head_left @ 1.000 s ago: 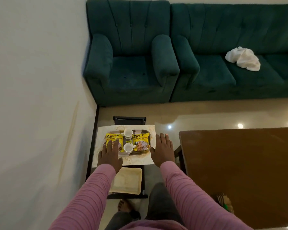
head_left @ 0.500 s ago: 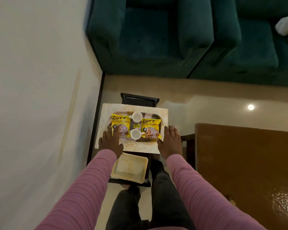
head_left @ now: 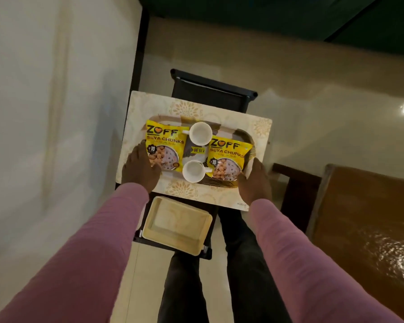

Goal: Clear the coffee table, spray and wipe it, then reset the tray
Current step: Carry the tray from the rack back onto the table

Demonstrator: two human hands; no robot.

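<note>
Item: serving tray [head_left: 246,136], brown with a striped face, lying on a small patterned worktop [head_left: 184,108].

Hands: the person stands over it. The left hand [head_left: 139,169] is clamped on the tray's left end, the thumb lying over the rim beside a packet. The right hand [head_left: 254,180] is clamped on the tray's right end, thumb on top of the rim and fingers along the outside. Both arms are in pink sleeves [head_left: 98,241].

Contents, between the two hands:
- Left packet [head_left: 163,148], yellow, marked ZOFF Soya Chunks, touching the left hand's thumb.
- Right packet [head_left: 229,157], same kind, just inside the right hand's thumb.
- Far cup [head_left: 200,133], white, midway between the hands and beyond the fingertips.
- Near cup [head_left: 193,171], white, midway between the hands and level with the knuckles.

Surroundings:
- Cream dish [head_left: 176,224] on a dark lower shelf [head_left: 209,251], below the wrists and nearer the left one.
- Brown worktop [head_left: 364,217], glossy, well out past the right hand.
- Pale wall [head_left: 44,113], outside the left hand.
- Green sofa [head_left: 266,15], far beyond both hands.
- Dark trousers [head_left: 184,287], between the forearms.
</note>
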